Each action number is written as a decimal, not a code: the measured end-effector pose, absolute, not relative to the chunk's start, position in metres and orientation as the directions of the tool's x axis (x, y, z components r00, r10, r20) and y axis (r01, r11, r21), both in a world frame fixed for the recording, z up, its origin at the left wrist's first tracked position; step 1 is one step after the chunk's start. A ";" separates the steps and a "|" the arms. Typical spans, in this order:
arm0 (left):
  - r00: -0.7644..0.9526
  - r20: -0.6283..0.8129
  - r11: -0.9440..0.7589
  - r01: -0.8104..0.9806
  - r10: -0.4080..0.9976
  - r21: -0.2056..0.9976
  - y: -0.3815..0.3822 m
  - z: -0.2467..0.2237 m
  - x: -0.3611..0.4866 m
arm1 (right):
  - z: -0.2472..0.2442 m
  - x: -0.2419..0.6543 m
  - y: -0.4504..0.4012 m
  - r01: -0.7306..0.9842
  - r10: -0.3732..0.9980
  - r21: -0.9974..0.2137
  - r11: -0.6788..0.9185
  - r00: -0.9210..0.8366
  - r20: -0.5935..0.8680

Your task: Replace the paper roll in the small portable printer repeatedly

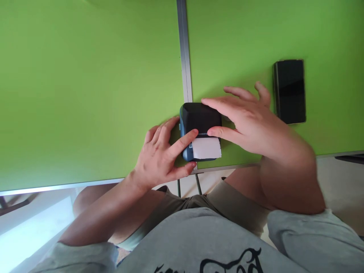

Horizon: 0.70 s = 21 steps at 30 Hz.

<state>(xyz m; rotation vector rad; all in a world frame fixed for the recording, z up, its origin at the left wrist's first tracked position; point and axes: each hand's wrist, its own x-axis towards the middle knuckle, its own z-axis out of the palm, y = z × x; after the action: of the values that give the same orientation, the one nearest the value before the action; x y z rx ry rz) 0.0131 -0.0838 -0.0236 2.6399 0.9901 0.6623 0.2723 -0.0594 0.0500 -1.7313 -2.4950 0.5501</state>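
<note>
A small black and blue label printer (199, 117) lies near the table's front edge, across the metal seam. From its near side sticks a white paper label strip (207, 148). My left hand (163, 149) wraps round the printer's left side, its index finger on the top by the lettering and its thumb at the near corner. Over the right part of the lid my right hand (244, 115) bridges the printer, index fingertip at the far edge and thumb on the near part of the lid. Its other fingers stick out loosely.
The green table (85, 83) is divided by a grey metal strip (184, 49). To the right of my right hand lies a black rectangular object like a phone (290, 91). My legs are under the table's front edge.
</note>
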 end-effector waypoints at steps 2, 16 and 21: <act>0.664 0.324 -0.735 0.559 0.674 0.384 -0.084 -0.024 0.013 | 0.051 0.272 -0.060 0.895 0.916 -0.315 0.317 -0.375 -0.144; 0.648 0.280 -0.703 0.611 0.708 0.365 -0.088 -0.024 0.014 | 0.054 0.272 -0.061 0.889 0.911 -0.322 0.324 -0.385 -0.145; 0.653 0.264 -0.704 0.646 0.710 0.295 -0.089 -0.028 0.015 | 0.062 0.270 -0.061 0.894 0.926 -0.290 0.340 -0.373 -0.063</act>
<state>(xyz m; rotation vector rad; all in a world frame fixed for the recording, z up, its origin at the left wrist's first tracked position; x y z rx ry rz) 0.0149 -0.0892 -0.0278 2.6943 1.1159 0.5418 0.2696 -0.0610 0.0621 -1.6900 -2.4777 0.4226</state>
